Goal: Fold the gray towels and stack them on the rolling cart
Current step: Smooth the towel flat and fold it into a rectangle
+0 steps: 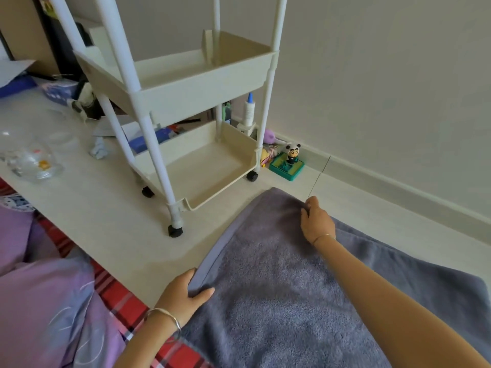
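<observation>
The left hand (186,293) and right hand (316,221) each grip an edge of the gray towel (265,288) (seemingly folded once already), and no towel sits on the rolling cart (202,102) yet.

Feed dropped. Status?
Left hand grips gray towel at near corner, right hand at far edge. Towel spread on floor. Rolling cart just beyond, nothing between.

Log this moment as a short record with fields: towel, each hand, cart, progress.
towel: gray, spread on the floor
left hand: grips the towel's near left edge, thumb on top
right hand: pinches the towel's far edge
cart: on wheels beyond the towel, not touching it; holds no towels where visible
progress: folding under way, nothing stacked yet
</observation>
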`<state>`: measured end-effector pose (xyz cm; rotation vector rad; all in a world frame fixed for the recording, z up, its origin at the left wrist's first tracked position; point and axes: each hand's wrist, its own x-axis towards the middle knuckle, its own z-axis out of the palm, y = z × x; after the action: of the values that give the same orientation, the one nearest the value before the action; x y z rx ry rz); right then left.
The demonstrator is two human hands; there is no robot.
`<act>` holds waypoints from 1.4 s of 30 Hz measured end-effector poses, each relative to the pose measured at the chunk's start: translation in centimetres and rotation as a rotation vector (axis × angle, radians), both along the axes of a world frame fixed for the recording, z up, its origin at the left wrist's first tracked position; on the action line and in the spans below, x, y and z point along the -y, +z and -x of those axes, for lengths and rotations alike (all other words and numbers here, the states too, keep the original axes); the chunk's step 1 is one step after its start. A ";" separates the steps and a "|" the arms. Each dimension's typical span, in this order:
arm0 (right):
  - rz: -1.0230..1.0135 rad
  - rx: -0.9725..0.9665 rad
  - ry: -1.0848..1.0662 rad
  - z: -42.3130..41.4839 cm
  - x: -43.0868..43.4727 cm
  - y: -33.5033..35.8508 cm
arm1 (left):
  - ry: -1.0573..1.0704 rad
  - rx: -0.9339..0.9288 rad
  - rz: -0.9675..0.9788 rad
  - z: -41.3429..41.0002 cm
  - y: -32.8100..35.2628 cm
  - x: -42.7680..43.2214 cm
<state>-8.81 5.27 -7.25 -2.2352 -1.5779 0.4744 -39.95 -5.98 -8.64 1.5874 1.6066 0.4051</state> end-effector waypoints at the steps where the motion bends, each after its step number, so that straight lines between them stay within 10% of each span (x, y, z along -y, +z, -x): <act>1: 0.015 -0.010 -0.001 -0.1 -0.1 0.1 | 0.004 -0.003 0.016 0.1 -0.2 0.0; 25: -0.195 -0.040 -0.057 -0.7 3.0 0.2 | -0.030 -0.494 -0.145 -3.7 2.8 -1.1; 30: -0.273 0.093 0.117 1.9 9.3 -1.3 | -0.423 -0.457 -0.409 -8.7 1.5 0.5; 35: -0.049 0.176 0.306 1.2 15.4 -3.6 | -0.407 -0.617 -0.226 -10.9 -0.9 1.7; 42: 0.103 0.248 -0.063 -10.5 22.2 -2.9 | -0.340 -0.628 -0.273 -11.7 -1.5 1.6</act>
<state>1.66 -16.93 -10.18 -2.4948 -1.6263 0.2751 -28.25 -7.61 -10.13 2.3121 1.7216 -0.0787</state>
